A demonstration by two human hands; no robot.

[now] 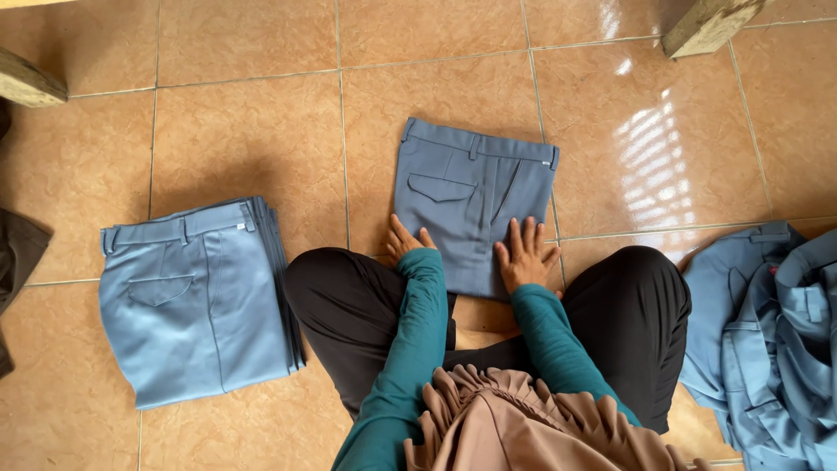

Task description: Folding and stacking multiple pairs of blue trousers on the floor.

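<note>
A folded pair of blue-grey trousers (466, 196) lies on the tiled floor in front of my crossed legs, waistband away from me, back pocket showing. My left hand (406, 240) rests at the near left edge of the fold, fingers spread. Flat on the near right part of the same trousers lies my right hand (526, 255), fingers apart. Both arms are in teal sleeves. Neither hand grips the cloth.
A stack of several folded light blue trousers (196, 301) sits to my left. A loose heap of blue trousers (772, 340) lies at the right. Wooden furniture legs (708, 24) (28, 80) stand at the far corners. Dark cloth (17, 253) shows at the left edge.
</note>
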